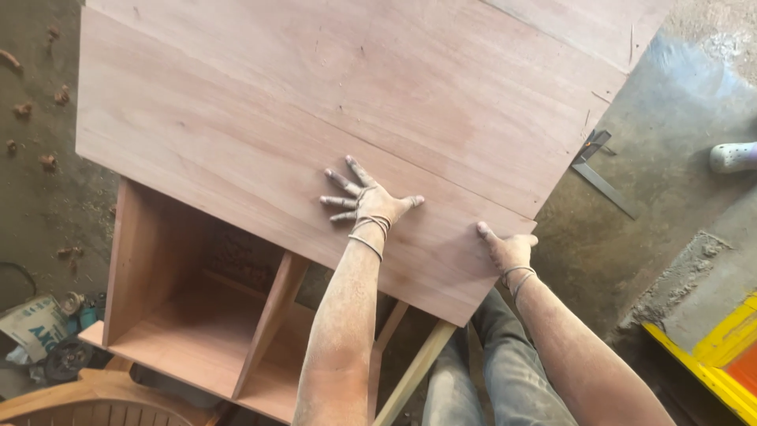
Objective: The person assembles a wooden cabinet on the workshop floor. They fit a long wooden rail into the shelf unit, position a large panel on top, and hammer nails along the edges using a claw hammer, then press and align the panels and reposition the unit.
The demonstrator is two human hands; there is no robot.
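Observation:
A large reddish plywood panel lies flat on top of an open wooden cabinet carcass. My left hand rests palm down on the panel with the fingers spread. At the panel's near right corner my right hand grips the edge, thumb on top and fingers hidden underneath. A second board overlaps the panel at the far side. Both forearms are dusty, with bands at the wrists.
A metal square lies on the concrete floor to the right. A white object sits at the far right edge. A yellow frame is at the lower right. A sack and tools lie at the lower left, by a chair back.

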